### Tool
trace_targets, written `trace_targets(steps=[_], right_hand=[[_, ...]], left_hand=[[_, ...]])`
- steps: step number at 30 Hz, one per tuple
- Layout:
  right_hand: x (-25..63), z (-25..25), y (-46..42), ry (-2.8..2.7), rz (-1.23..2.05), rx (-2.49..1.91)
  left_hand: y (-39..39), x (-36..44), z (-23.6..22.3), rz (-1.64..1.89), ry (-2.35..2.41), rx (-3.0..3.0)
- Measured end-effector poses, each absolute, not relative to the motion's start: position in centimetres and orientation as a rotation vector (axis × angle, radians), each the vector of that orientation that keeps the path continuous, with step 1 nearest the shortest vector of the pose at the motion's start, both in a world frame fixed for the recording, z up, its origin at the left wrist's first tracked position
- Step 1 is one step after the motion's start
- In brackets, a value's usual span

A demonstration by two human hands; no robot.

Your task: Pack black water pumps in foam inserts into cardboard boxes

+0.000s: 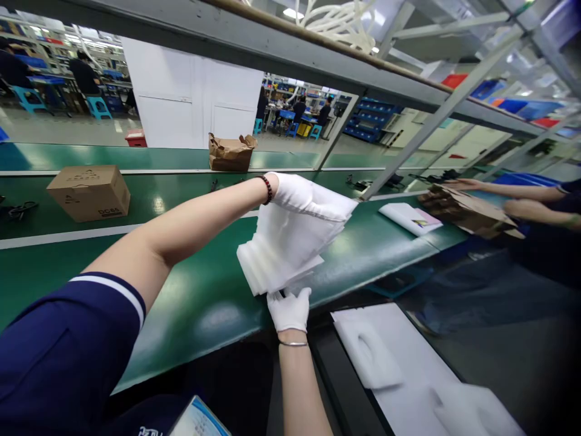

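Observation:
My left hand (302, 195), in a white glove, is closed over the upper part of a stack of thin white foam sheets (284, 248). The stack hangs tilted above the green worktop, its lower layers fanned out. Part of my left fingers blends into the white material. Just beneath the stack's lower edge is my right hand (289, 310), also gloved in white. Its thumb and fingers are apart, with a dark gap between them and the fingertips close to the sheets; whether they touch is hard to tell.
The green worktop (195, 290) runs across, bearing a cardboard box (91, 194), a brown paper bag (231, 152) and a white booklet (411, 218). More white foam pieces (370, 354) lie lower right. At right, a co-worker's hands handle brown cardboard (472, 209). A metal frame post (445, 115) slants up.

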State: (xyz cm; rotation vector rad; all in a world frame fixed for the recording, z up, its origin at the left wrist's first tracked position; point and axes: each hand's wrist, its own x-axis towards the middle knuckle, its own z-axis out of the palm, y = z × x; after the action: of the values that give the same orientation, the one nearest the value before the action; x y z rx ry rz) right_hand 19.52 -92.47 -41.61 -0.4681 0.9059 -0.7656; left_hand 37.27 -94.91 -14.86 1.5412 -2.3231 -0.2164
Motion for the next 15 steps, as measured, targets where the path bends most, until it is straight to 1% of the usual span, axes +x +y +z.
trace_targets(steps=[4,7,11,13,15], right_hand=[[19.9,-44.0,-95.1,0.826,-0.744,-0.951],[21.0,-44.3,-94.8,0.843,-0.795,-1.098],[22.5,-41.3,-91.9,0.711,-0.932,-1.149],[22.3,-39.1,-91.0,0.682,-0.962,-1.180],[21.2,-37.4,-90.6,0.692,-1.001,-1.252]], left_hand=[[-95.1,40.1,-14.8,-0.207,-2.301,1.751],[-93.9,43.6,-14.7,-0.250,-2.184,1.768],[-89.9,48.9,-15.5,-0.313,-1.787,1.788],[-87.4,51.6,-16.7,-0.246,-1.611,1.737],[-85.0,54.2,-18.9,-0.116,-1.585,1.696]])
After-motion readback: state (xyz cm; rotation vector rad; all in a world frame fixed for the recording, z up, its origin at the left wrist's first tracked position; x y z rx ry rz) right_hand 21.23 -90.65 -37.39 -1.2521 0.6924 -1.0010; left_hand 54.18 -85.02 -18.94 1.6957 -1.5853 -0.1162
